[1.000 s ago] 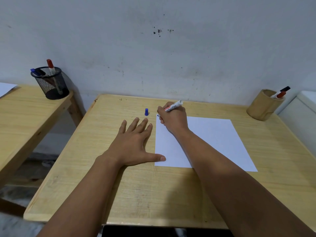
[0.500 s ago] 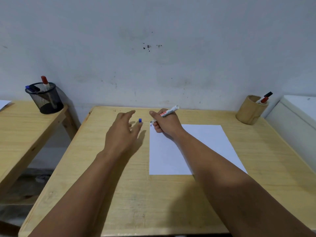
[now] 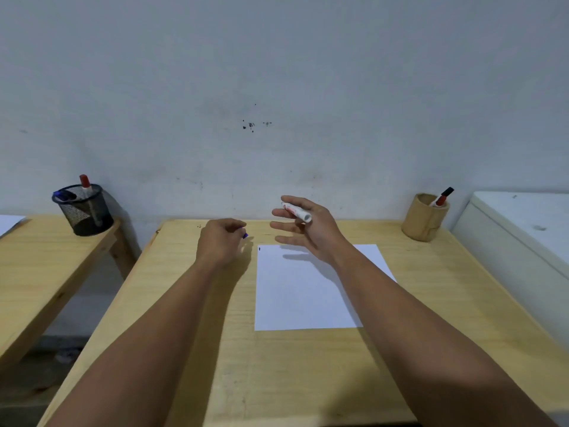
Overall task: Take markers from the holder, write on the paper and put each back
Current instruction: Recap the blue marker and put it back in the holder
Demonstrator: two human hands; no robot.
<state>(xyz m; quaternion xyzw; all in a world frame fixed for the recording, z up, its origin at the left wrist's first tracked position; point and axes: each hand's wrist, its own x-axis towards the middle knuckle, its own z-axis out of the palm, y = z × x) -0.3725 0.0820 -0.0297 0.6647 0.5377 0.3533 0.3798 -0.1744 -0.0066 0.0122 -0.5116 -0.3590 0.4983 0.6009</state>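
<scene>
Pinching the blue cap [image 3: 245, 235] on the counter [image 3: 191, 303], left hand [image 3: 220, 241]; right hand [image 3: 311, 228], fingers spread, holds the marker [image 3: 296, 212] above the paper [image 3: 304, 291].

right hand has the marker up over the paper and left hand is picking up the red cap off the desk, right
Not quite: the cap at the left hand is blue, not red, as the head view shows. The right hand does hold the marker above the paper.
</scene>
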